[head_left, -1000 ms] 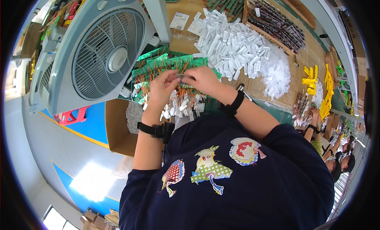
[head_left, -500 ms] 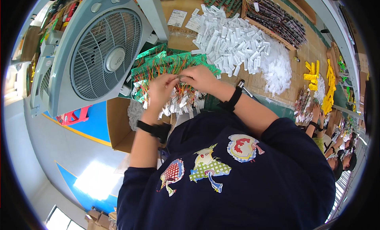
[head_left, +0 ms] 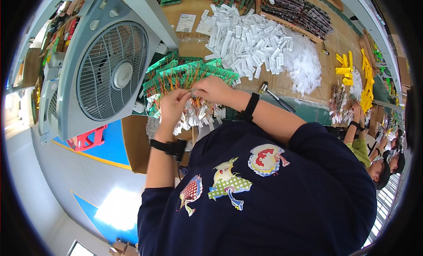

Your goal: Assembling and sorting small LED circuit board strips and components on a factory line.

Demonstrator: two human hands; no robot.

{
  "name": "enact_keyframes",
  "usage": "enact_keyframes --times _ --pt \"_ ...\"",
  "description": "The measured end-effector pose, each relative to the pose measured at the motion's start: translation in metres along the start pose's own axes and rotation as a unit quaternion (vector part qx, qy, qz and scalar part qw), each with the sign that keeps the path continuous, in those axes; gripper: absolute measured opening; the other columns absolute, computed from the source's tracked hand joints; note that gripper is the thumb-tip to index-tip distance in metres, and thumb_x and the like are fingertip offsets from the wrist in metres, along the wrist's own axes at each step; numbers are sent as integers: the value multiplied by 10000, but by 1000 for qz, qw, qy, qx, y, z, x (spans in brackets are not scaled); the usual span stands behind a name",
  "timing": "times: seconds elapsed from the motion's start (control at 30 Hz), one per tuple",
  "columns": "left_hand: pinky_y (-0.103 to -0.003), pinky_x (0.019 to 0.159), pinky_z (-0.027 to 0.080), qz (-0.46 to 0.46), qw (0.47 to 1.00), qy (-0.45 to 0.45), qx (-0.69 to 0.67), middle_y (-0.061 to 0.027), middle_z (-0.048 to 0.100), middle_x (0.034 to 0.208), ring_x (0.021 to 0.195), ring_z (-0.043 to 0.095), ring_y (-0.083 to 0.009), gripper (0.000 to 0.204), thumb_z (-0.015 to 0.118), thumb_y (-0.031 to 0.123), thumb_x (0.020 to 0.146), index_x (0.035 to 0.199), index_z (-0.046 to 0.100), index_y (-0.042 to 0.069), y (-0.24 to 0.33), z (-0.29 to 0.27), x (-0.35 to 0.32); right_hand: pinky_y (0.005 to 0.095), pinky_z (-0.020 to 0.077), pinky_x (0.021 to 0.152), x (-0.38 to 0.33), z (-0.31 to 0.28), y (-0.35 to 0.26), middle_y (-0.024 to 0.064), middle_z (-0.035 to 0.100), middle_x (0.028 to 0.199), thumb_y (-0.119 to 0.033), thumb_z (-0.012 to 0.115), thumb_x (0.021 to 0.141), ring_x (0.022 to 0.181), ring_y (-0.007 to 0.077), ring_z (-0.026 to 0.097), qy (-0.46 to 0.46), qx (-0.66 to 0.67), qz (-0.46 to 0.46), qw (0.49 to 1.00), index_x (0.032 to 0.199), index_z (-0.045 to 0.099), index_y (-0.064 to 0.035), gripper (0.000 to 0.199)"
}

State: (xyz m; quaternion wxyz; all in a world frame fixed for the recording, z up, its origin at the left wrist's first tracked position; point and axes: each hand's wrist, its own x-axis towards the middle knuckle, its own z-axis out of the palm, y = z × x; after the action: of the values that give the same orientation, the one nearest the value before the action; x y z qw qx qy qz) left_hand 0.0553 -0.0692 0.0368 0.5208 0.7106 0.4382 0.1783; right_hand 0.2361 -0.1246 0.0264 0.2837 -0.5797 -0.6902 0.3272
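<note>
Both of my hands meet over a heap of green circuit boards with red and orange wires. My left hand and my right hand are closed, fingertips pinched together around a small greyish piece, too small and covered to name. Beneath them, wires run down to a cluster of small white pieces at the table's near edge. To the right of my right hand lies a tool with a metal head and dark handle, like a small hammer.
A large grey fan stands close on the left. Beyond my hands spread heaps of white plastic cases and thin translucent pieces. A tray of dark boards sits behind. Yellow parts and another person's hands are farther right.
The view has shifted slightly. My hands remain pinched together over the boards, with the fingers slightly repositioned. More of the hammer-like tool shows now beyond my right forearm.
</note>
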Motion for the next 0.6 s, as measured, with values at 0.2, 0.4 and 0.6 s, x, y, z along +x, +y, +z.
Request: enact_keyframes --times 0.2,0.4,0.6 --pt "-216 603 441 43 999 -3 0 -28 628 710 633 549 -67 134 659 99 806 868 649 -19 12 -12 17 410 460 611 1 -21 -4 130 627 748 -258 612 773 692 318 603 22 39 64 997 869 640 -90 196" --pt "-186 602 420 6 994 -53 -97 11 617 744 671 534 -34 94 630 68 836 883 636 -13 -1 -14 24 340 460 586 4 -43 22 127 631 724 -275 649 754 655 261 611 -19 169 43 984 889 667 -77 240" --pt "-201 548 421 -2 995 99 -17 2 620 705 606 526 -39 123 630 95 841 870 629 -25 -1 7 21 361 460 559 -8 -24 -14 134 615 672 -282 642 762 590 288 593 113 47 138 983 807 666 -83 205"
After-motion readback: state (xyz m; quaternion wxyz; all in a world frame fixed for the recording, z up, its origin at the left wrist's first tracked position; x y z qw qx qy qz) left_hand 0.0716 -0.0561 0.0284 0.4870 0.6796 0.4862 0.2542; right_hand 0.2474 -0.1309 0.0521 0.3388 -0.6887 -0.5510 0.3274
